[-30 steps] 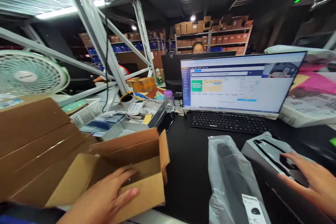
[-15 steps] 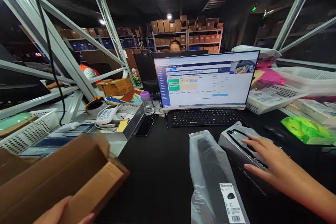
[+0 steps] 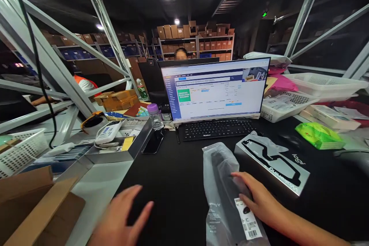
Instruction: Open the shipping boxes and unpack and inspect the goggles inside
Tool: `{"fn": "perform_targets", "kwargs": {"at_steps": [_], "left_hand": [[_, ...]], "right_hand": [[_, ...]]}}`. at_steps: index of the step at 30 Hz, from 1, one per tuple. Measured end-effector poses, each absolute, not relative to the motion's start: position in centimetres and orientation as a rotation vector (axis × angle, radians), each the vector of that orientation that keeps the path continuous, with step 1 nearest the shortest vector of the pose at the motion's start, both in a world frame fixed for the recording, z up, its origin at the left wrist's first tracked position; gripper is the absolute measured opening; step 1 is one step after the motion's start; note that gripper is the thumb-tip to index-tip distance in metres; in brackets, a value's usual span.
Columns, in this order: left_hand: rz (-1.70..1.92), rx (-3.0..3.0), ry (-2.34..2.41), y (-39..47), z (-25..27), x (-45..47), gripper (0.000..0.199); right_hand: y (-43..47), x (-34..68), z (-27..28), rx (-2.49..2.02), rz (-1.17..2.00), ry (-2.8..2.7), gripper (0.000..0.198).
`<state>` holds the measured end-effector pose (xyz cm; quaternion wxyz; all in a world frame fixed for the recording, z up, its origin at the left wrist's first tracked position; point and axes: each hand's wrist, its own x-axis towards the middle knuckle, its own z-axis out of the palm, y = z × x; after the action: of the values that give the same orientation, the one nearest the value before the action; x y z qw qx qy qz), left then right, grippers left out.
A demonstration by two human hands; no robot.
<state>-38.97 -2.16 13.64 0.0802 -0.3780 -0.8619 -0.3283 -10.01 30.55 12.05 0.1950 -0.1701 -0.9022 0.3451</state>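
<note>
My left hand (image 3: 119, 219) is open, thumb and fingers spread, above the black desk mat, blurred by motion. An open cardboard box (image 3: 43, 215) lies to its left, apart from it. My right hand (image 3: 256, 198) touches a frosted plastic bag (image 3: 217, 184) lying lengthwise on the mat. Its fingers and thumb are apart on the bag's right side, just above a white label (image 3: 249, 221) with a mouse picture and barcode. Inside the bag is something dark that I cannot make out. Beyond my right hand sits a silver-and-black box (image 3: 273, 161) marked "logi" and "Wakening".
A monitor (image 3: 213, 90) and black keyboard (image 3: 216, 129) stand at the back. On the left are a phone (image 3: 153, 142), a purple-capped bottle (image 3: 155, 117) and a grey organiser box (image 3: 115, 155). A green packet (image 3: 319, 135) and white baskets (image 3: 284, 103) are on the right. A person sits behind the monitor.
My left hand has let go of the cardboard box, which now lies farther left. My right hand has moved from the silver-and-black box onto the plastic bag. The view has shifted right.
</note>
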Motion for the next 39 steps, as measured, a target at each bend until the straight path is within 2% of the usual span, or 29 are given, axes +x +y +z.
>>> {"fn": "perform_targets", "kwargs": {"at_steps": [2,4,8,10,13,16,19,21,23,26,28,32,34,36,39], "left_hand": [[-1.113,-1.266,-2.625,2.3,13.5,-37.2,0.055],[-1.316,-1.300,-2.686,6.0,13.7,-36.3,0.065],[-2.109,-1.338,-2.695,10.5,15.0,-35.7,0.091],[-2.470,-1.308,-2.695,11.4,15.9,-35.4,0.088],[-2.684,-1.154,-2.711,11.1,17.4,-35.7,0.071],[-2.591,-0.988,-2.760,9.1,18.5,-38.7,0.059],[-2.388,-0.826,-2.955,5.6,18.5,-44.3,0.061],[-2.123,-0.790,-3.155,3.2,17.7,-48.2,0.065],[-1.585,-0.899,-3.185,1.6,16.6,-51.0,0.061],[-0.839,-0.682,-2.960,1.2,15.4,-51.9,0.073],[-0.631,-0.771,-2.732,2.2,15.0,-50.3,0.080],[-0.707,-1.280,-2.401,5.2,14.4,-45.4,0.068],[-0.844,-1.443,-2.372,6.7,14.2,-43.2,0.072],[-1.012,-1.596,-2.381,8.1,14.3,-41.3,0.090],[-1.311,-1.865,-2.405,10.2,15.1,-38.5,0.131]], "right_hand": [[29.9,-10.8,13.5,-0.304,1.011,-2.485,0.045],[29.2,-11.5,15.2,-0.116,0.982,-2.430,0.039],[27.9,-13.0,17.0,-0.006,0.905,-2.245,0.037],[27.1,-14.0,16.9,-0.049,0.911,-2.201,0.043],[26.2,-15.0,16.6,-0.078,0.969,-2.235,0.056],[27.2,-14.2,17.4,-0.088,0.962,-2.339,0.062],[30.7,-11.9,19.1,-0.291,0.606,-2.491,0.056],[34.0,-10.4,20.0,-0.536,0.297,-2.569,0.059],[37.1,-9.3,20.4,-0.835,0.107,-2.644,0.078],[40.2,-8.6,20.1,-1.101,0.278,-2.788,0.098],[40.8,-8.6,20.0,-1.079,0.478,-2.800,0.101],[39.1,-9.1,20.6,-0.912,0.536,-2.716,0.108],[37.5,-9.4,21.0,-0.763,0.555,-2.690,0.111],[36.0,-10.0,21.3,-0.555,0.574,-2.656,0.113],[34.1,-11.4,21.0,-0.178,0.587,-2.562,0.117]]}}
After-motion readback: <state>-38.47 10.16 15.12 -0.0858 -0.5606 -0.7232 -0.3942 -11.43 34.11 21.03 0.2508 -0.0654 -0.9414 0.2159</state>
